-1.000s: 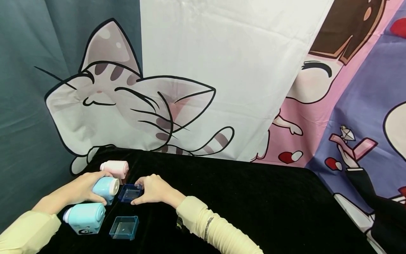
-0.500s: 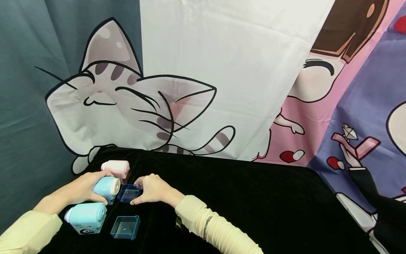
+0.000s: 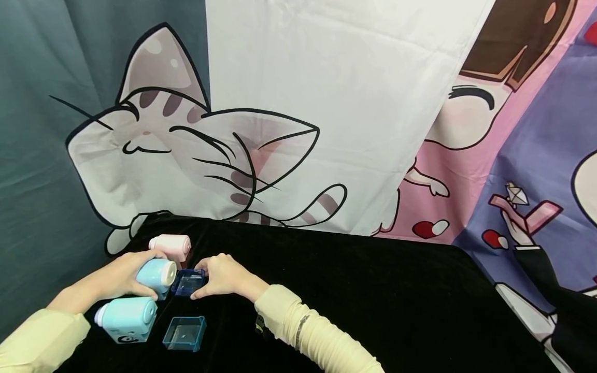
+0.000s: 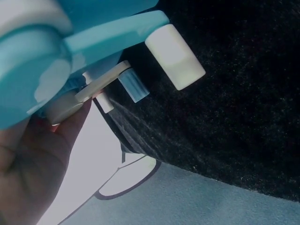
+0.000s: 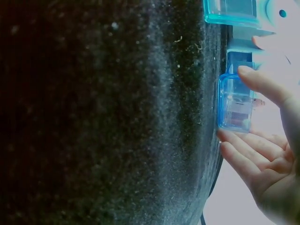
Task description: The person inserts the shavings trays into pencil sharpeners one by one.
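My left hand [image 3: 123, 277] holds a light-blue crank pencil sharpener [image 3: 155, 273] with a white front ring, fingers over its far side and thumb nearer me. Its white crank arm [image 4: 101, 83] with a blue knob shows in the left wrist view. A clear dark-blue shavings drawer [image 3: 188, 283] is pinched at its two sides between thumb and fingers of my right hand [image 3: 224, 277]. The drawer lies close against the sharpener's front; I cannot tell how far it sits inside.
Nearer me, a turquoise sharpener [image 3: 127, 317] and a clear teal drawer [image 3: 184, 334] rest apart on the black cloth [image 3: 350, 295]. Beyond my left hand is a pink sharpener [image 3: 171, 246]. Behind the table hangs a printed curtain [image 3: 336, 119].
My right hand has slid the dark-blue drawer slightly left, closer to the light-blue sharpener. My left hand keeps its hold in place.
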A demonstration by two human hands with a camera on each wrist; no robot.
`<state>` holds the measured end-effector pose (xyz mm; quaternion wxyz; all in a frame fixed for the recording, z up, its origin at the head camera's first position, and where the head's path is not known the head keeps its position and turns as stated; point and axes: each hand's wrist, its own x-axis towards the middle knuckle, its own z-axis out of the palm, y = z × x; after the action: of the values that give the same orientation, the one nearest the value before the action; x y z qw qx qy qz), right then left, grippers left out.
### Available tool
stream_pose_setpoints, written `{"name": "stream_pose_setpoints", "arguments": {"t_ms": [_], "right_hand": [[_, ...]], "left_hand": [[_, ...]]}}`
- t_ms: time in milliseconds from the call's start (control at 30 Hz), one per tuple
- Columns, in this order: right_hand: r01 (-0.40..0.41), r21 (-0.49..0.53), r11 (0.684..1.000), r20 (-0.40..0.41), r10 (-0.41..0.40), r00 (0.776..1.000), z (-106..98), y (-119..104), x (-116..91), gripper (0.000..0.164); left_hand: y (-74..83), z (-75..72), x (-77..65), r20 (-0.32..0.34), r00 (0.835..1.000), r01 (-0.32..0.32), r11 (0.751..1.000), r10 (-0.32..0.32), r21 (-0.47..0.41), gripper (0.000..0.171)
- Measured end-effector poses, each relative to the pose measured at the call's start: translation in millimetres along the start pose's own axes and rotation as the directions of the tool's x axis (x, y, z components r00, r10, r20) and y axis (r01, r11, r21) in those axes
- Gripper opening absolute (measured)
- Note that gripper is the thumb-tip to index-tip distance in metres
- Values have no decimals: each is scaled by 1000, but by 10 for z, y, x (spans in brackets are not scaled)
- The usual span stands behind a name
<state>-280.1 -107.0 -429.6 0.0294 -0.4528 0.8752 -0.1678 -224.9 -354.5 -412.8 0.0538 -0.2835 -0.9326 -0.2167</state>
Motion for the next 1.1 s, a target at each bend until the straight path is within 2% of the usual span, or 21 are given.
{"name": "stream_pose_setpoints", "arguments": {"t_ms": [267,533,800,1100], "right_hand": [[-15,-9,1000,22,15,1000,25,-7,24,54],[8,-67,998,25,-7,1000,51,-47,90,56],[-3,-46,999,26,5,1000,80,-77,115,55],[2,-75,997,24,0,1000,91,-89,153,56]], "left_hand": [[9,-4,0,-5,1000,-12,1000,12,-4,65],[16,-6,-4,-14,1000,-21,1000,21,-1,64],[24,-2,-8,-13,1000,-8,1000,8,1,66],[10,-15,2,-11,1000,-27,1000,27,-7,64]]}}
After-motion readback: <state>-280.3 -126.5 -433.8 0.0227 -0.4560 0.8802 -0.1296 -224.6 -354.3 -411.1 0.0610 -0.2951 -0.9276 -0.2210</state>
